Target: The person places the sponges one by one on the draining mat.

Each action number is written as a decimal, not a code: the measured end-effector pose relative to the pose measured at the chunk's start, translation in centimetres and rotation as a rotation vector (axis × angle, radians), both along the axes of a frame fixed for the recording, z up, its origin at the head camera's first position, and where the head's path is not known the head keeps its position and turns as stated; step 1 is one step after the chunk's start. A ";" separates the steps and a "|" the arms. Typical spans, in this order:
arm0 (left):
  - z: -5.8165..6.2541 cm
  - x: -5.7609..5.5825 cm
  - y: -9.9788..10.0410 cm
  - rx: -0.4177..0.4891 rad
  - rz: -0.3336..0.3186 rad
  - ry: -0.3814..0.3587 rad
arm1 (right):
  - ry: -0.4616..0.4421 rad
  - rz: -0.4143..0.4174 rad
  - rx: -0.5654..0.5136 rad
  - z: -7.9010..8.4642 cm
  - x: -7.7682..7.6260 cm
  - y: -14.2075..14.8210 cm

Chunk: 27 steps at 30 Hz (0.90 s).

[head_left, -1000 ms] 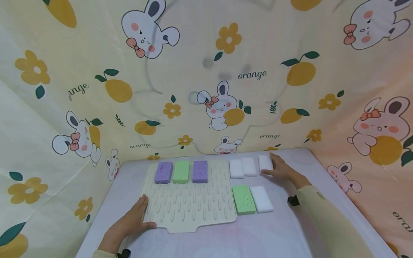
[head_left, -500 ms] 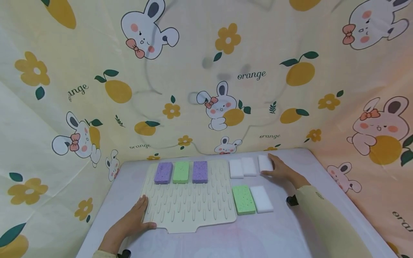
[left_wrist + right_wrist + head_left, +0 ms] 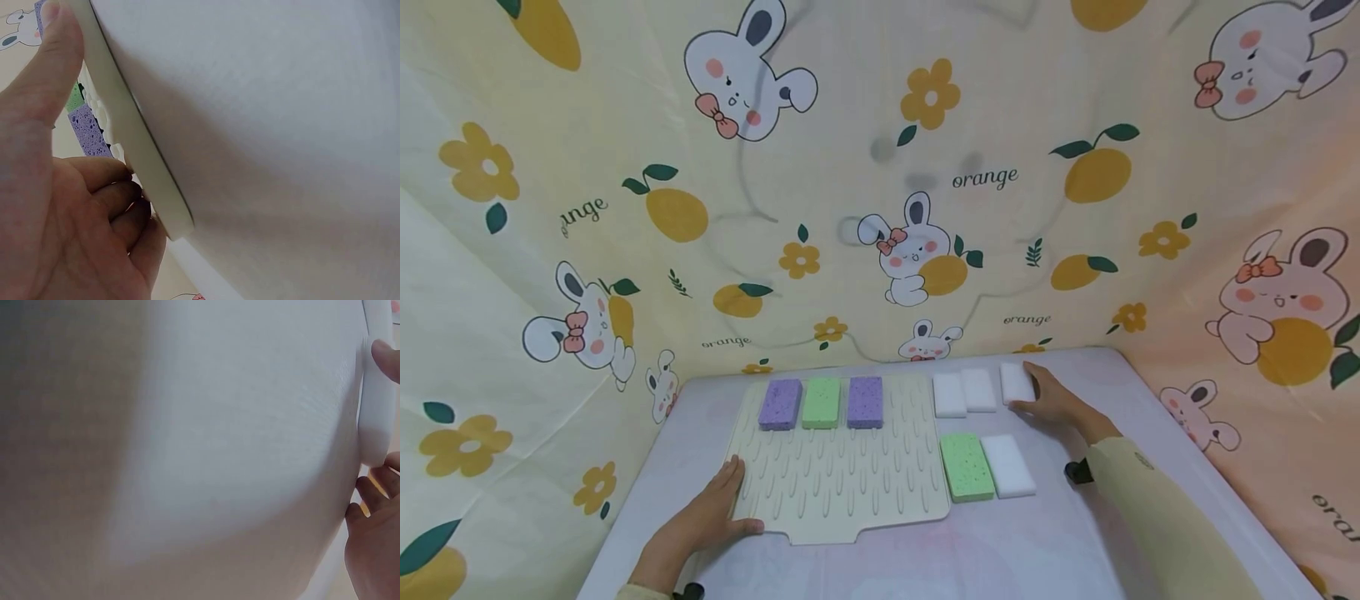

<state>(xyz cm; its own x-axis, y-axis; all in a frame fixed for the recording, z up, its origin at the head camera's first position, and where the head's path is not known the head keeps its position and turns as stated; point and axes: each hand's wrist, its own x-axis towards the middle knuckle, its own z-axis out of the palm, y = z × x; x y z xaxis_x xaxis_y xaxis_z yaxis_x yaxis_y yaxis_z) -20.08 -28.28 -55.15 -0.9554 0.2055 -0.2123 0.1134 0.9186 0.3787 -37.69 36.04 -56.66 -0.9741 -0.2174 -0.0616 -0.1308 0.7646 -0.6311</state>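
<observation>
A cream ridged draining board [image 3: 820, 536] lies on the table. My left hand [image 3: 703, 510] rests on its left edge, thumb on the near corner and fingers along the side; in the left wrist view the thumb [image 3: 53, 62] lies on the board's face. On the board's far part sit a purple sponge [image 3: 780, 404], a green sponge [image 3: 822, 402] and a second purple sponge [image 3: 866, 402]. Right of the board, my right hand [image 3: 1060, 398] holds a white sponge [image 3: 1016, 383] between thumb and fingers at its right end. The right wrist view shows the thumb against this white sponge [image 3: 375, 419].
Two white sponges [image 3: 949, 394] lie side by side left of the held one. Nearer me, a larger green sponge [image 3: 967, 468] touches the board's right edge, with a white sponge [image 3: 1009, 467] beside it. A printed cloth [image 3: 850, 125] hangs behind and around the table [image 3: 1015, 550].
</observation>
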 end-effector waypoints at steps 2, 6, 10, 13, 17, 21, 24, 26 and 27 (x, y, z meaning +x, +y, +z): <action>-0.1 0.0 0.0 0.002 0.002 -0.005 | 0.006 0.001 -0.006 0.0 0.0 -0.1; -0.1 0.0 0.1 0.007 0.009 -0.014 | 0.010 -0.011 -0.020 0.2 0.2 -0.3; 0.2 0.1 0.2 0.011 0.008 -0.013 | -0.004 -0.042 -0.035 0.4 0.4 -0.6; 0.3 0.1 0.2 0.008 0.005 -0.010 | -0.014 -0.060 -0.044 0.6 0.5 -0.7; 0.3 0.1 0.2 0.009 0.000 -0.001 | -0.013 -0.073 -0.052 0.7 0.7 -0.7; 0.2 0.2 0.2 0.020 0.001 -0.001 | -0.003 -0.078 -0.063 0.8 0.8 -0.9; 0.1 0.2 0.1 0.025 0.002 0.000 | -0.006 -0.088 -0.065 0.9 0.9 -1.1; 0.0 0.2 0.0 0.026 0.002 0.003 | -0.010 -0.094 -0.065 1.1 1.0 -1.3; 0.0 0.2 0.0 0.027 0.003 0.005 | -0.011 -0.097 -0.066 1.1 1.0 -1.4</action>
<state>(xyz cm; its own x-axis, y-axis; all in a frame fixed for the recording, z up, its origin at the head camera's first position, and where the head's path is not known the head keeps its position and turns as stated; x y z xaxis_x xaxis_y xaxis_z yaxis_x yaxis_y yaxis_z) -19.91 -28.27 -55.13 -0.9569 0.2082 -0.2022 0.1127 0.9085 0.4024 -36.67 34.67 -55.58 -0.9901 -0.1263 -0.0608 -0.0513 0.7301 -0.6814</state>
